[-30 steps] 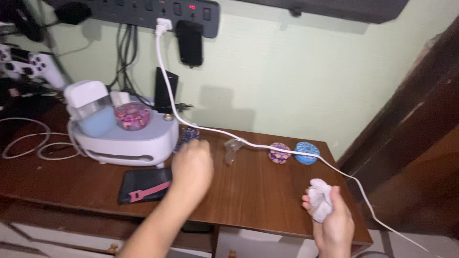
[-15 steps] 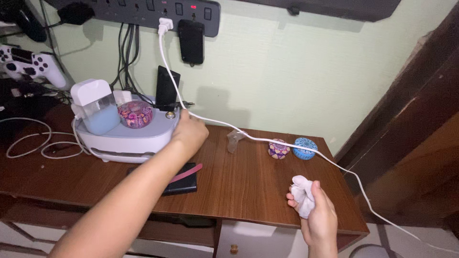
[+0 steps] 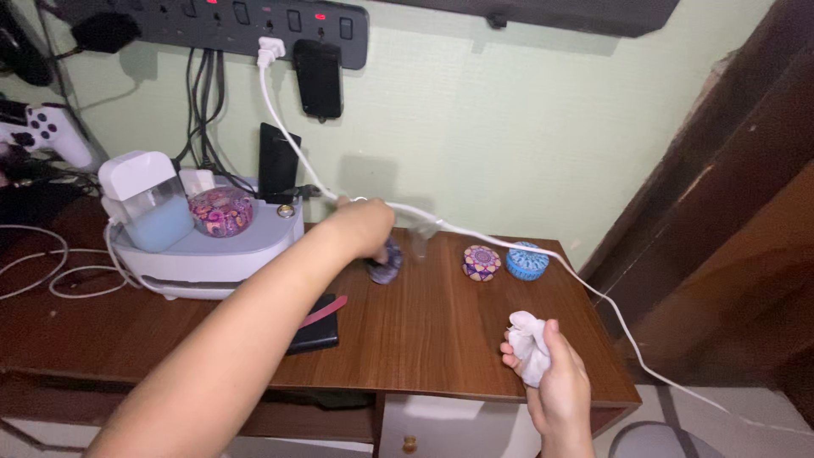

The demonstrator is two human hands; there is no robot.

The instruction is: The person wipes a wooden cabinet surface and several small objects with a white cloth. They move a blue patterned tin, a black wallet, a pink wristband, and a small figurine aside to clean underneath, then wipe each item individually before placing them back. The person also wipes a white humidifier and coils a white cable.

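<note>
My left hand (image 3: pixel 363 231) reaches across the wooden desk (image 3: pixel 424 339), its fingers closed over a small dark purple patterned round stone (image 3: pixel 387 263), which is partly hidden by them. My right hand (image 3: pixel 555 386) hovers near the desk's front right edge, shut on a crumpled white cloth (image 3: pixel 529 346). Two more painted stones lie at the back right: a purple-and-yellow one (image 3: pixel 482 263) and a blue one (image 3: pixel 527 260).
A white machine (image 3: pixel 212 250) with a pink patterned stone (image 3: pixel 222 211) on top stands at the left. A black flat case with a pink strip (image 3: pixel 315 326) lies in front. A white cable (image 3: pixel 449 219) crosses the desk from the wall power strip (image 3: pixel 246 19). Dark wood framing (image 3: pixel 721 212) rises at the right.
My left hand moved right, away from the white machine, to the dark patterned stone near the middle of the desk. My right hand kept the cloth and stayed near the front edge.
</note>
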